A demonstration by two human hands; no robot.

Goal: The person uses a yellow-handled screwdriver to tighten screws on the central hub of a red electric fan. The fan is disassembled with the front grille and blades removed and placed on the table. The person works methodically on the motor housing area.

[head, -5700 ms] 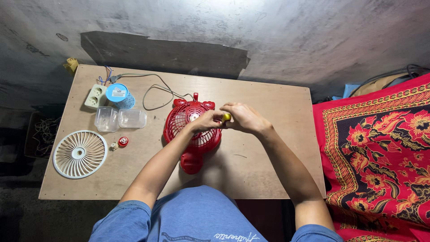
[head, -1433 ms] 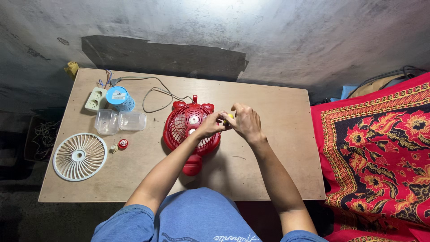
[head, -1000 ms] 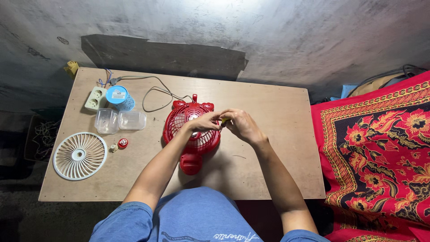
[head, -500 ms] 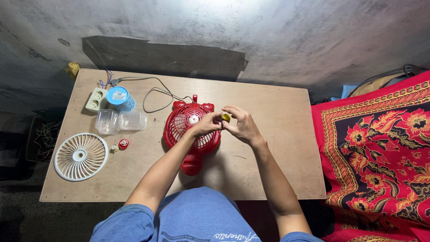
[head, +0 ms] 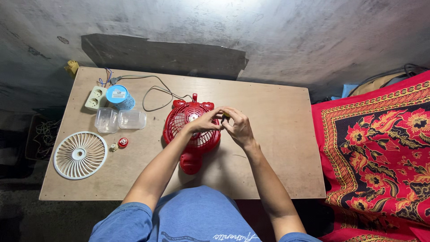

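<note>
We see a red plastic table fan with a round wire-style grille (head: 192, 134) lying on its back near the middle of the wooden worktop (head: 277, 134), its stand pointing toward us. Our left hand (head: 207, 123) rests over the upper right of the grille, fingers curled against it, and our right hand (head: 237, 127) meets it just right of the fan, fingers pinched shut on a small yellowish part (head: 226, 115) that we cannot make out clearly.

We judge the fan light and stiff, its thin grille ribs somewhat brittle, so the solid rim or the stand gives the safest hold. The small part looks easy to drop.

Left of the fan lie a white round slotted fan guard (head: 80, 155), a small red knob (head: 122, 142), two clear plastic boxes (head: 120, 119), a blue cylindrical tub (head: 119, 97) and a pale green socket strip (head: 96, 98). A grey cord (head: 154, 92) loops behind the fan.
</note>
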